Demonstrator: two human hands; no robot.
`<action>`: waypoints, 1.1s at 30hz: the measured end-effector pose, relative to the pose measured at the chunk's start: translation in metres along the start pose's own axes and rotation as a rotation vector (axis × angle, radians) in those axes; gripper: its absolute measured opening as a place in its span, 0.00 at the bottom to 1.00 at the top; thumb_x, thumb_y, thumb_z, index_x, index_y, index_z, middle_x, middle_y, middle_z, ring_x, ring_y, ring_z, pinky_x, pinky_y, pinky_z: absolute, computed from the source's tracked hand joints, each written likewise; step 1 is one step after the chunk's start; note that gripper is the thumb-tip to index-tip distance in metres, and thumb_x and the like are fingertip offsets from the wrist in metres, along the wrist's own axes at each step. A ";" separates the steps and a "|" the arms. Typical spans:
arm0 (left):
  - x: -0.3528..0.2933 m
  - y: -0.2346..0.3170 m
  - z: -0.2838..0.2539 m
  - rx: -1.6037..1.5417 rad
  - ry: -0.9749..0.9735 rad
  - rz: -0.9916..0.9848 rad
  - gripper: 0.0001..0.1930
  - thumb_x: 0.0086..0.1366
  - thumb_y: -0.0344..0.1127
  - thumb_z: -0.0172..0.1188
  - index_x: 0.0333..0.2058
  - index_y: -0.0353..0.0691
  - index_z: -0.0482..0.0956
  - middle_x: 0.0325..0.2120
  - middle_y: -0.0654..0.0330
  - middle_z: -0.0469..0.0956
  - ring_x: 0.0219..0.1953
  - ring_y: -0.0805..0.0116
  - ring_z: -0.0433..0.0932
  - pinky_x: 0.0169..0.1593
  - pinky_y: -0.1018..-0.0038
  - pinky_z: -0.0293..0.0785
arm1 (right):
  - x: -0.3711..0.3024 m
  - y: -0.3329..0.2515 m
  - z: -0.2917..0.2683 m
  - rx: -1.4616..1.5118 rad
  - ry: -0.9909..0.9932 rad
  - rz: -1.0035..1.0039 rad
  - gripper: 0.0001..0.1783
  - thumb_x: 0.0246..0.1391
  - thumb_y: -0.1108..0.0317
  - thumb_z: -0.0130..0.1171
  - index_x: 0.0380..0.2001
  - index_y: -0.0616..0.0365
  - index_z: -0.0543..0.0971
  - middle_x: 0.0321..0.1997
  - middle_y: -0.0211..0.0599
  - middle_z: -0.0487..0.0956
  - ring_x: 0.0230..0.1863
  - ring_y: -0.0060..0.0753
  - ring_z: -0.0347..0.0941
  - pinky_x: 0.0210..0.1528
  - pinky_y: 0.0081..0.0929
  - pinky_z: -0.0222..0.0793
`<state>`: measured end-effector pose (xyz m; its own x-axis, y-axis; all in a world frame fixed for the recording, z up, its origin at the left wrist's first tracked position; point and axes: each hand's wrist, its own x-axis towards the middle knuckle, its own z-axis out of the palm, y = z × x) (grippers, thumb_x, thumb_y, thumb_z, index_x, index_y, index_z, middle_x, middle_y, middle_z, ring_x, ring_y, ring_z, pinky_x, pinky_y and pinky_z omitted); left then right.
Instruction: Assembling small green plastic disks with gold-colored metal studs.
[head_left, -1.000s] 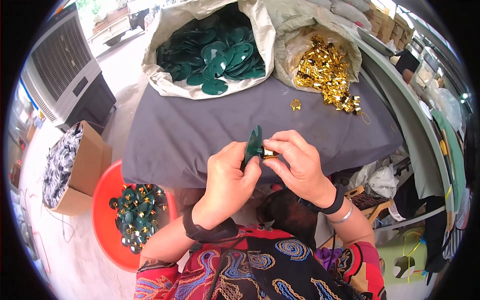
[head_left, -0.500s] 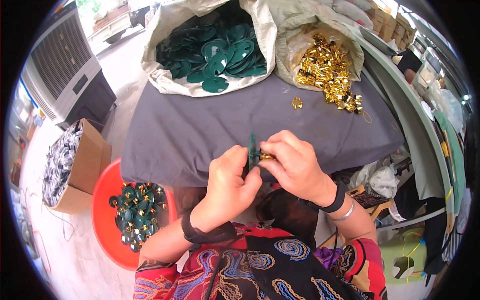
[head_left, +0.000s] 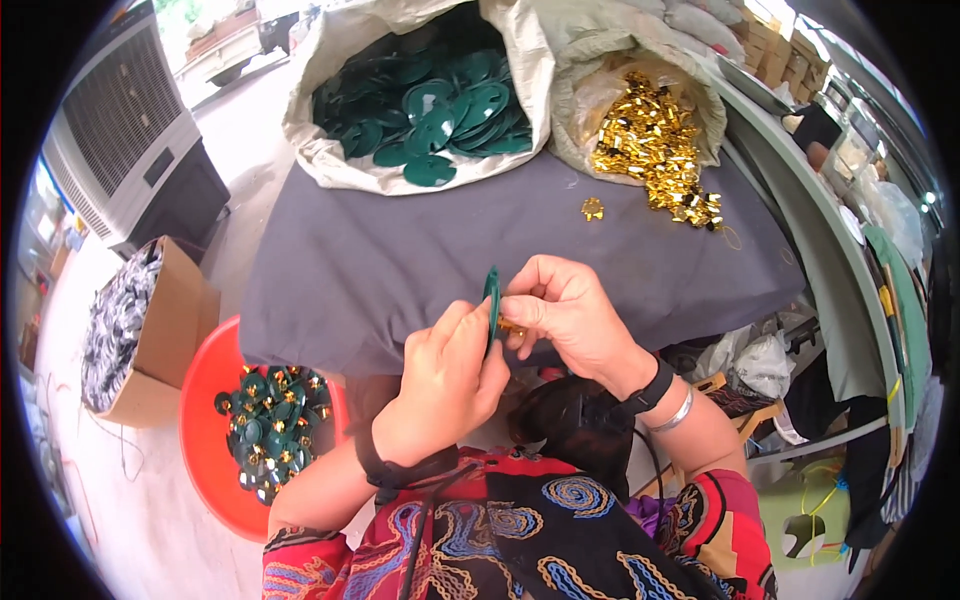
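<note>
Upright between my hands is a dark green disc (head_left: 493, 290), seen nearly edge-on. My left hand (head_left: 445, 365) is closed on the disc from its left side. On the other side, my right hand (head_left: 565, 312) pinches a small gold piece (head_left: 512, 328) against the disc's face; fingers partly hide it. Beyond my hands, a white sack (head_left: 300, 150) lies open with many green discs (head_left: 430, 125) in it. Beside it, a smaller sack (head_left: 575, 130) spills gold pieces (head_left: 660, 140) onto the grey cloth. One gold piece (head_left: 593, 209) lies apart on the cloth.
A grey cloth (head_left: 370, 250) covers the work surface. At lower left, a red basin (head_left: 205, 440) holds green discs with gold pieces on them. A cardboard box (head_left: 165, 330) of silvery pieces and an air cooler (head_left: 130, 130) stand on the left. A grey-edged shelf (head_left: 815, 210) runs along the right.
The disc has shifted slightly left and up within my hands. My right hand has turned, its thumb now higher against the disc, and the gold piece is more hidden.
</note>
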<state>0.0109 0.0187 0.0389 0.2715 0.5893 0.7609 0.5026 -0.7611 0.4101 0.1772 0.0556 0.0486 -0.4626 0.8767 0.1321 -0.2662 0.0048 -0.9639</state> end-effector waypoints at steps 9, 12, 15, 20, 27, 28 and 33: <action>-0.003 0.005 -0.014 -0.663 -0.070 -0.571 0.05 0.51 0.21 0.53 0.29 0.32 0.73 0.20 0.56 0.71 0.22 0.65 0.71 0.27 0.72 0.67 | -0.011 -0.015 0.002 -1.455 -0.134 -0.960 0.26 0.43 0.68 0.65 0.44 0.66 0.68 0.29 0.40 0.70 0.26 0.40 0.73 0.24 0.30 0.70; 0.001 0.002 -0.013 -0.530 -0.048 -0.328 0.07 0.51 0.21 0.54 0.31 0.33 0.73 0.20 0.56 0.70 0.21 0.62 0.71 0.24 0.71 0.65 | -0.015 -0.010 0.003 -1.386 -0.076 -0.868 0.22 0.44 0.70 0.64 0.42 0.66 0.68 0.26 0.39 0.69 0.22 0.39 0.72 0.24 0.28 0.70; 0.004 0.003 -0.009 -0.337 -0.042 -0.144 0.08 0.50 0.21 0.55 0.32 0.33 0.73 0.21 0.56 0.69 0.20 0.62 0.71 0.23 0.69 0.64 | -0.019 -0.002 0.010 -1.052 0.056 -0.640 0.15 0.49 0.72 0.60 0.40 0.63 0.68 0.23 0.37 0.70 0.19 0.33 0.70 0.22 0.25 0.68; 0.013 0.006 0.005 0.025 0.006 0.016 0.06 0.51 0.24 0.57 0.28 0.36 0.70 0.21 0.53 0.67 0.22 0.51 0.69 0.23 0.62 0.62 | -0.013 0.003 0.018 -0.294 0.240 -0.220 0.07 0.59 0.71 0.49 0.40 0.61 0.70 0.25 0.28 0.73 0.21 0.16 0.68 0.21 0.18 0.65; 0.035 0.005 0.069 -0.593 -0.079 -0.181 0.25 0.59 0.22 0.53 0.57 0.35 0.66 0.41 0.59 0.72 0.26 0.80 0.70 0.26 0.85 0.66 | -0.071 -0.040 -0.058 0.139 0.543 -0.445 0.11 0.60 0.66 0.48 0.43 0.59 0.69 0.26 0.33 0.74 0.22 0.27 0.74 0.20 0.22 0.69; 0.036 0.004 0.071 -0.628 -0.140 -0.202 0.23 0.59 0.22 0.53 0.55 0.34 0.68 0.40 0.60 0.73 0.26 0.80 0.70 0.26 0.85 0.66 | -0.094 -0.050 -0.064 0.194 0.563 -0.543 0.11 0.60 0.67 0.49 0.44 0.58 0.69 0.25 0.34 0.75 0.22 0.28 0.74 0.20 0.22 0.69; 0.045 -0.008 0.083 -0.799 -0.255 -0.272 0.16 0.62 0.24 0.50 0.49 0.34 0.73 0.36 0.62 0.74 0.25 0.81 0.71 0.24 0.87 0.63 | -0.248 -0.100 -0.049 0.218 0.544 -1.151 0.15 0.59 0.64 0.49 0.46 0.59 0.69 0.32 0.41 0.76 0.19 0.34 0.74 0.17 0.25 0.70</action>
<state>0.0876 0.0736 0.0284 0.4493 0.7474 0.4893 -0.1223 -0.4911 0.8625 0.3600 -0.1386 0.1005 0.5117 0.5034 0.6963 -0.4348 0.8507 -0.2954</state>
